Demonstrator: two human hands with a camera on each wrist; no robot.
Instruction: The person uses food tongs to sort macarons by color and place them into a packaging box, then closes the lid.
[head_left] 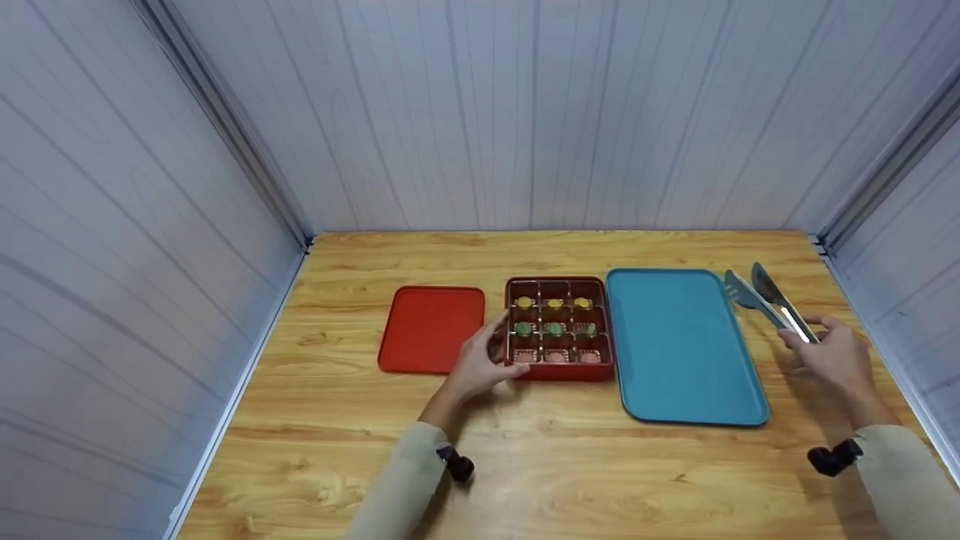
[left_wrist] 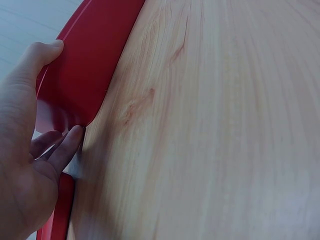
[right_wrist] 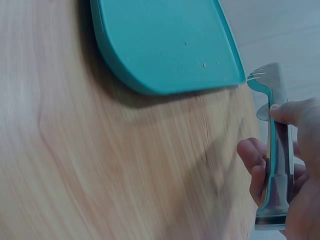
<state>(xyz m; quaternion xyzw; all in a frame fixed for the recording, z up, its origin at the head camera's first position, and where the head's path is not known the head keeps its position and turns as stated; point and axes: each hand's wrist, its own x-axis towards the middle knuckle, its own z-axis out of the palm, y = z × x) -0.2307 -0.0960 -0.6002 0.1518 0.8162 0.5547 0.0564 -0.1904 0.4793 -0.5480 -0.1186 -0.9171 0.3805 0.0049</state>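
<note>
My left hand (head_left: 478, 361) grips the near left corner of a red box (head_left: 562, 372); its thumb lies along the front wall and its fingers at the left side. A clear insert divides the box into several compartments, with small yellow pieces (head_left: 554, 304), green pieces (head_left: 553, 328) and pink pieces (head_left: 556, 358) in rows; the back compartments look bare. To the right of the blue tray (head_left: 679, 352), my right hand (head_left: 832, 360) holds metal serving tongs (right_wrist: 281, 155). One tong head is slotted like a fork, and the two heads stand apart with nothing between them.
A flat red lid (head_left: 435, 330) lies left of the box. The tray stands close beside the box's right side and carries a few crumbs. Pale panel walls (head_left: 495, 112) enclose the wooden table (head_left: 547, 472) at the back and both sides.
</note>
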